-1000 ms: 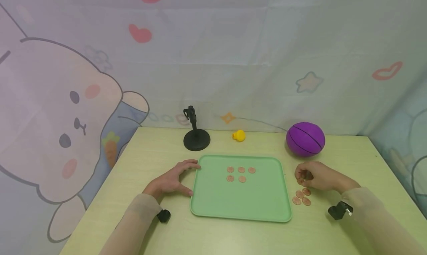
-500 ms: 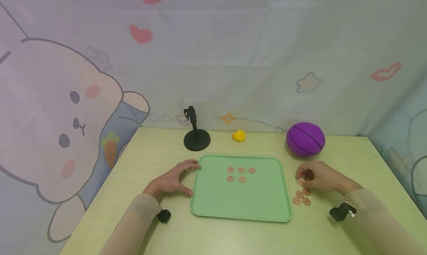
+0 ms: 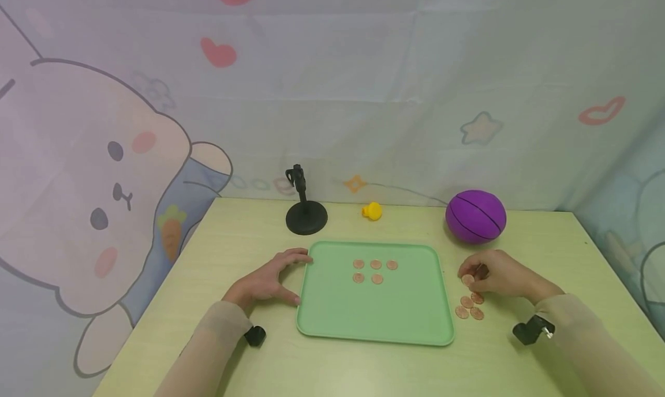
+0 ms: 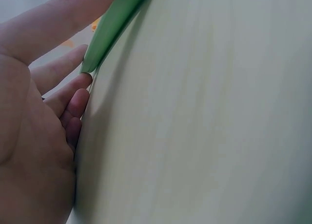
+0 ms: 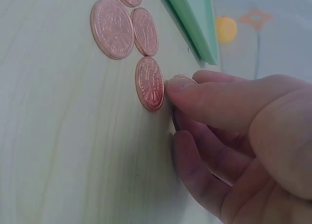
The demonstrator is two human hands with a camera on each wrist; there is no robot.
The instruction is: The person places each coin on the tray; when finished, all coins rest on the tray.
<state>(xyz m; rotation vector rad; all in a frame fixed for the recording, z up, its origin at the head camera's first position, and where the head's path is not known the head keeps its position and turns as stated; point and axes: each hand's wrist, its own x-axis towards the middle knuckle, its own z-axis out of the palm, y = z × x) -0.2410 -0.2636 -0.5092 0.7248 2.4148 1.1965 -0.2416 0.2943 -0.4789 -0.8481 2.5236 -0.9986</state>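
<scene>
A copper coin (image 3: pixel 467 280) is pinched between thumb and fingers of my right hand (image 3: pixel 501 274), right of the green tray (image 3: pixel 376 322). In the right wrist view only a sliver of that coin (image 5: pixel 185 78) shows past the thumb. Several loose copper coins (image 3: pixel 467 302) lie close together on the table just below this hand; the nearest coin (image 5: pixel 149 84) is beside the thumb tip. Inside the tray, several copper coins (image 3: pixel 376 264) sit in two rows near the far side. My left hand (image 3: pixel 265 278) touches the tray's left rim with thumb and fingertips spread along it.
Behind the tray stand a black round-based stand (image 3: pixel 306 217) and a small yellow object (image 3: pixel 372 211). A purple ball (image 3: pixel 475 217) sits at the back right, beyond my right hand. A printed cloth (image 3: pixel 337 126) hangs behind the pale wooden table (image 3: pixel 353 371).
The coin in my right hand has tipped up and shows more of its face, and the hand has shifted very slightly. My left hand and the tray have stayed put.
</scene>
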